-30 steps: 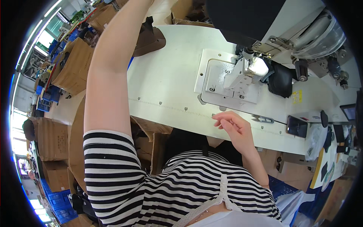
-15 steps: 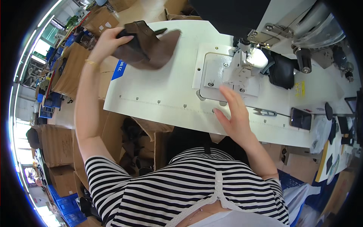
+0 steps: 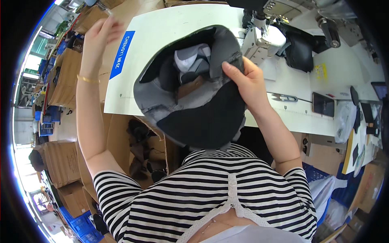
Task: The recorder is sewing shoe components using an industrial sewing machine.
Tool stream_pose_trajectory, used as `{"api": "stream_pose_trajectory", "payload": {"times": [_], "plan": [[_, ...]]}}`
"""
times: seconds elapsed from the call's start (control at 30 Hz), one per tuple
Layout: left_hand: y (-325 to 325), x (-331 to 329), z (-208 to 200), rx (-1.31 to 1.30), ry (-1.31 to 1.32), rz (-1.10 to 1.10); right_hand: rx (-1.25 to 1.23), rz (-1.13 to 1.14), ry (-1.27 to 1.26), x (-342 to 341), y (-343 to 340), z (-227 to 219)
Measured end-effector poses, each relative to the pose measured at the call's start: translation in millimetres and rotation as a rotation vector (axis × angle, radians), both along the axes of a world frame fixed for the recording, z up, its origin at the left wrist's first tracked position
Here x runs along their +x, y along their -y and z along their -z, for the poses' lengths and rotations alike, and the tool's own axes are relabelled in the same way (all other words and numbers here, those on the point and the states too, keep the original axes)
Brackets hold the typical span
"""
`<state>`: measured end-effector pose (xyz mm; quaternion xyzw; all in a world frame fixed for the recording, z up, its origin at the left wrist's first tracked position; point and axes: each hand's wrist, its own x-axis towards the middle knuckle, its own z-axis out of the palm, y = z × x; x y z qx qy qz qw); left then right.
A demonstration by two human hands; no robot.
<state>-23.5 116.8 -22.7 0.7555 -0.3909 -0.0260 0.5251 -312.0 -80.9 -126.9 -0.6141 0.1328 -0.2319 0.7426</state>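
My right hand (image 3: 250,79) grips the right edge of a sewn grey and black piece (image 3: 198,121), thumb on top and the other fingers behind it. The piece is soft, wide and open in the middle, perhaps a shoe upper seen from its lining side. Through its opening show white, grey and brown parts. It hangs above the front of the white machine table (image 3: 162,24), tilted toward me. Off the table's far left edge, my left hand (image 3: 104,32) is raised with nothing in it, its fingers apart and somewhat blurred.
A sewing machine head (image 3: 263,40) stands behind the piece, with a black pouch-like item (image 3: 300,52) beside it. Thread snips (image 3: 284,97) and a phone (image 3: 323,104) lie on the right. Left of my lap, an open cardboard box (image 3: 109,137) holds dark pieces.
My left hand has let go of the brown and black piece and moved left. My right hand, empty before, now holds a grey and black piece close to me.
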Motion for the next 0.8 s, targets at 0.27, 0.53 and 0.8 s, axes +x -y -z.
{"api": "stream_pose_trajectory", "payload": {"times": [0.27,0.53,0.8], "plan": [[-50.9,-78.9,119.8,-0.083,-0.870,0.099,0.165,0.134,0.207,13.1,-1.5,20.1],[-46.4,-159.9,139.9,-0.555,-0.925,0.564,0.152,0.150,0.186,12.8,4.1,12.0],[-18.3,-199.6,113.1,-0.250,-0.764,0.263,0.056,0.132,0.343,9.3,11.1,11.3]]}}
